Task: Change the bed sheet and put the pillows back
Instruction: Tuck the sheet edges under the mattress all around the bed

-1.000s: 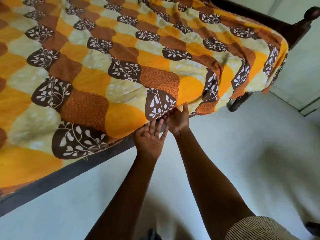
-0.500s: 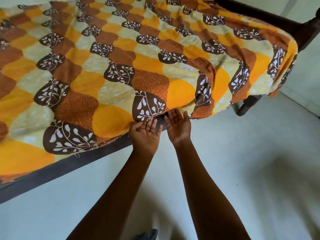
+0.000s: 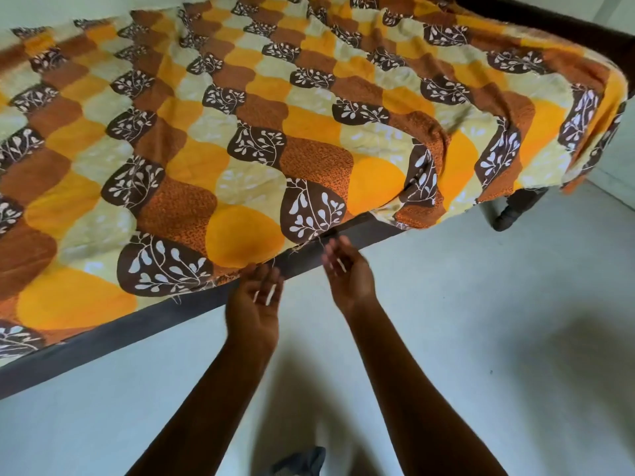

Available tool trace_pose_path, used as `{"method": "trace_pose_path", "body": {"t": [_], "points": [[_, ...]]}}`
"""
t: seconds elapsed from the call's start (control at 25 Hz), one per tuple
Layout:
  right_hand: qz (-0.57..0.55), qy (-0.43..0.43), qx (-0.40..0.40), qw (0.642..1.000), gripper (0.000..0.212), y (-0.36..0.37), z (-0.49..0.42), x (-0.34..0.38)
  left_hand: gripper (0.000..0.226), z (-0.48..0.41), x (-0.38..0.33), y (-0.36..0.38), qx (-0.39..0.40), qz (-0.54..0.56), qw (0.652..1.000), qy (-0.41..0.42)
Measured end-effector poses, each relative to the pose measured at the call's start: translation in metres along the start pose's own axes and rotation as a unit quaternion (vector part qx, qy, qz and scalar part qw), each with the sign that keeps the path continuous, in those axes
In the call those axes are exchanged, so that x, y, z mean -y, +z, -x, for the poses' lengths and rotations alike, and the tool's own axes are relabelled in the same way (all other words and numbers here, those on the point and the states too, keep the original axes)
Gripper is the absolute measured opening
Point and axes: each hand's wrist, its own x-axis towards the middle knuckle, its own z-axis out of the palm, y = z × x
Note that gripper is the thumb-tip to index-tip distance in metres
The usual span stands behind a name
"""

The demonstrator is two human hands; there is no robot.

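Note:
An orange, brown and cream leaf-patterned bed sheet (image 3: 261, 132) covers the mattress, its near edge tucked along the dark bed frame (image 3: 165, 314). At the right end the sheet hangs loose in folds over the corner (image 3: 536, 156). My left hand (image 3: 256, 304) hovers just below the sheet's edge, fingers relaxed, holding nothing. Just in front of the frame rail, my right hand (image 3: 347, 269) is also empty and relaxed. No pillows are in view.
A dark wooden bed leg (image 3: 515, 209) stands at the right under the hanging sheet. The pale floor (image 3: 498, 338) spreads before the bed. A dark headboard rail (image 3: 556, 25) runs along the far right. Some dark object (image 3: 302, 460) shows at the bottom.
Both hands have pulled back from under the sheet's edge and moved slightly apart, away from the mattress. The view has shifted so more of the bed shows.

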Motion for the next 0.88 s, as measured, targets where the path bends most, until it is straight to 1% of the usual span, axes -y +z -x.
{"method": "trace_pose_path", "body": {"t": [0.12, 0.2, 0.28, 0.32, 0.44, 0.56, 0.68, 0.8, 0.88], "points": [[0.065, 0.074, 0.035, 0.995, 0.014, 0.009, 0.017, -0.043, 0.016, -0.002, -0.038, -0.027, -0.016, 0.068, 0.997, 0.045], [0.109, 0.103, 0.052, 0.987, 0.013, 0.022, 0.021, -0.063, 0.021, -0.009, -0.053, -0.038, -0.008, 0.093, 0.995, 0.042], [0.123, 0.116, 0.066, 0.983, 0.014, 0.03, 0.024, -0.075, 0.023, -0.013, -0.06, -0.045, 0.01, 0.119, 0.993, 0.023], [0.115, 0.121, 0.073, 0.983, 0.016, 0.033, 0.024, -0.08, 0.026, -0.013, -0.062, -0.048, 0.019, 0.143, 0.989, 0.022], [0.068, 0.132, 0.103, 0.984, 0.023, 0.038, 0.023, -0.086, 0.053, -0.015, -0.063, -0.059, 0.035, 0.211, 0.977, 0.023], [0.051, 0.129, 0.13, 0.982, 0.033, 0.045, 0.023, -0.091, 0.057, -0.022, -0.063, -0.063, 0.038, 0.208, 0.977, -0.019], [-0.01, 0.123, 0.155, 0.98, 0.043, 0.058, 0.021, -0.097, 0.056, -0.028, -0.067, -0.059, 0.049, 0.253, 0.966, -0.01], [-0.083, 0.108, 0.137, 0.981, 0.053, 0.079, 0.004, -0.106, 0.053, -0.029, -0.069, -0.057, 0.066, 0.289, 0.955, -0.007], [-0.091, 0.088, 0.11, 0.986, 0.053, 0.087, -0.003, -0.112, 0.052, -0.033, -0.067, -0.062, 0.068, 0.275, 0.959, -0.01]]}}
